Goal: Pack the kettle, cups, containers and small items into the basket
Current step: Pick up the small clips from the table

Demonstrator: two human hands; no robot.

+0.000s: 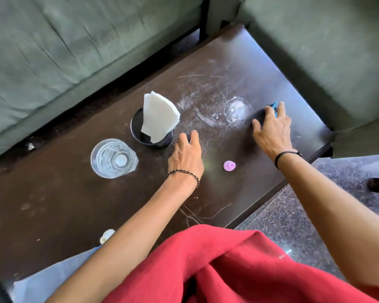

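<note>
Table (pixel 53 204): dark, scratched; green sofas (pixel 53 51) far and right.
Basket: not in view, nothing visibly packed.
Mesh holder (pixel 136 125): centre, on the table, napkins (pixel 159 117) standing in it.
Left glass (pixel 113 158): on the table, untouched.
Far glass (pixel 236 111): right, blurred, on the table.
Left hand (pixel 187 156): fingers spread, holding nothing, just beside the mesh holder.
Right hand (pixel 271 132): fingers and thumb curled round a blurred dark item (pixel 259 114), far right.
Pink piece (pixel 229 165): between the hands, loose.
White bit (pixel 107 235): near left.
Progress: looks early; kettle unseen, most items left.

Black mesh cup (pixel 150 136) upright just beside fingertips (pixel 194 134) of left hand (pixel 185 157); clear glass (pixel 237 110) just left of, dark blue-edged item (pixel 262 115) under, fingers (pixel 281 108) of right hand (pixel 271 133)
</note>
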